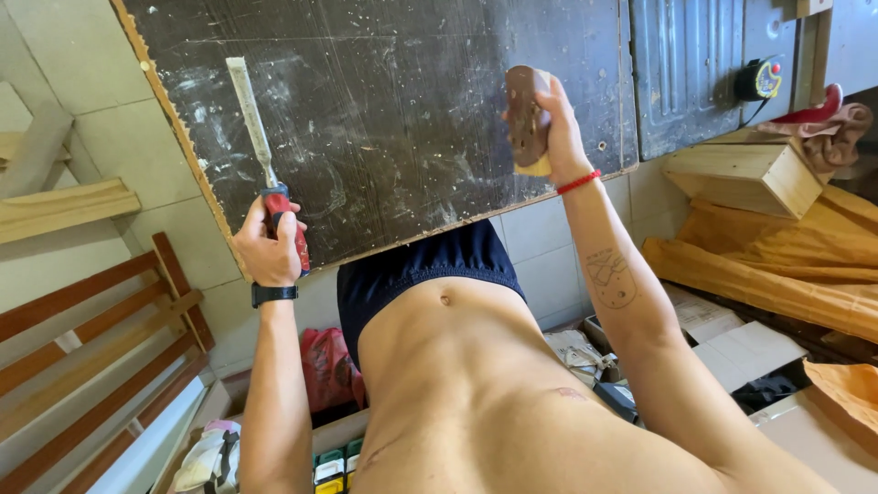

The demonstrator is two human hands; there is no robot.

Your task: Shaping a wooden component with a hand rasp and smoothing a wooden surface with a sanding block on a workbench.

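Note:
My left hand grips the red handle of a chisel, whose long pale blade points up and away over a dark, scratched work board. My right hand holds a small brown wooden block above the same board, near its right side. A black watch sits on my left wrist and a red band on my right wrist. My bare torso and dark shorts fill the lower middle of the view.
Wooden slats lean at the left on a tiled floor. A wooden box and orange-brown sheets lie at the right. A red bag, cardboard boxes and small tins sit below.

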